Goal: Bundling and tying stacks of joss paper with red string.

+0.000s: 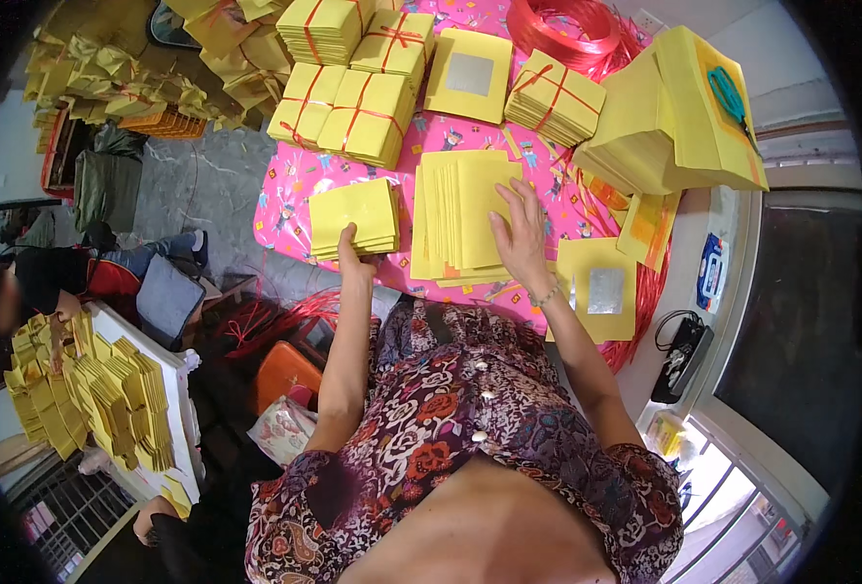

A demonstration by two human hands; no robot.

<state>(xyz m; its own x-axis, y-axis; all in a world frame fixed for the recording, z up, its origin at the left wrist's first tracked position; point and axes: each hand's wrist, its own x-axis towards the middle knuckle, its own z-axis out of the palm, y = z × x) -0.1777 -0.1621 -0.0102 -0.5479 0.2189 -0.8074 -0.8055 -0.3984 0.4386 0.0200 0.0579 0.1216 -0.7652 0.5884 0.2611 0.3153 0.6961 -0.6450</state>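
Note:
My left hand [353, 255] grips a small stack of yellow paper [355, 209] by its near edge, thumb on top and the other fingers out of sight beneath. Just to the right lies a larger, fanned-out stack of yellow paper [455, 214] on the pink patterned tablecloth [290, 195]. Fingers slightly spread, my right hand [520, 232] rests flat on that stack's right side. Beyond both hands sit bundles of yellow paper [363, 112] tied crosswise with red string. A yellow sheet with a silver square [468, 76] lies among them, and another silver-square sheet [606, 290] lies right of my right hand.
A tall pile of yellow paper [635, 146] carries teal-handled scissors [728, 94] at the right. Behind it is a coil of red plastic string [567, 39]. At the left, another person [61, 282] works at a white table [186, 409] with yellow paper. Windows line the right side.

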